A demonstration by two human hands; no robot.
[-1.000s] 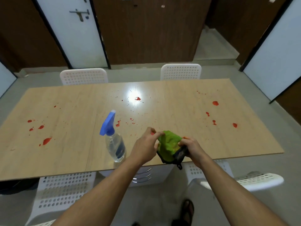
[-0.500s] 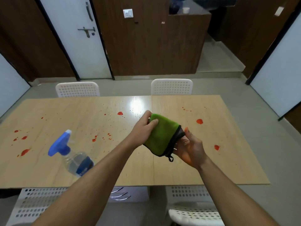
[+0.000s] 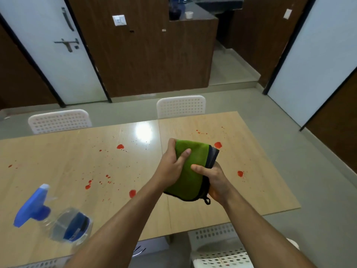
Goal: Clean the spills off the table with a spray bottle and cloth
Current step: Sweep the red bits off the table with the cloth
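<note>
A folded green cloth with black trim is held above the wooden table by both hands. My left hand grips its upper left side, thumb lying across the green face. My right hand holds it from the right, thumb on top and fingers underneath. A clear spray bottle with a blue trigger head stands at the near left of the table, apart from both hands. Red spills dot the tabletop, with bigger drops by the cloth's far corner and to its right.
White perforated chairs stand at the far side and at the near edge below my arms. A white door and brown wooden panels lie behind the table. Grey floor runs along the right.
Both hands have lifted the cloth from the near table edge out over the table and flattened it. My right hand closed onto it. The view has tilted upward and shifted right.
</note>
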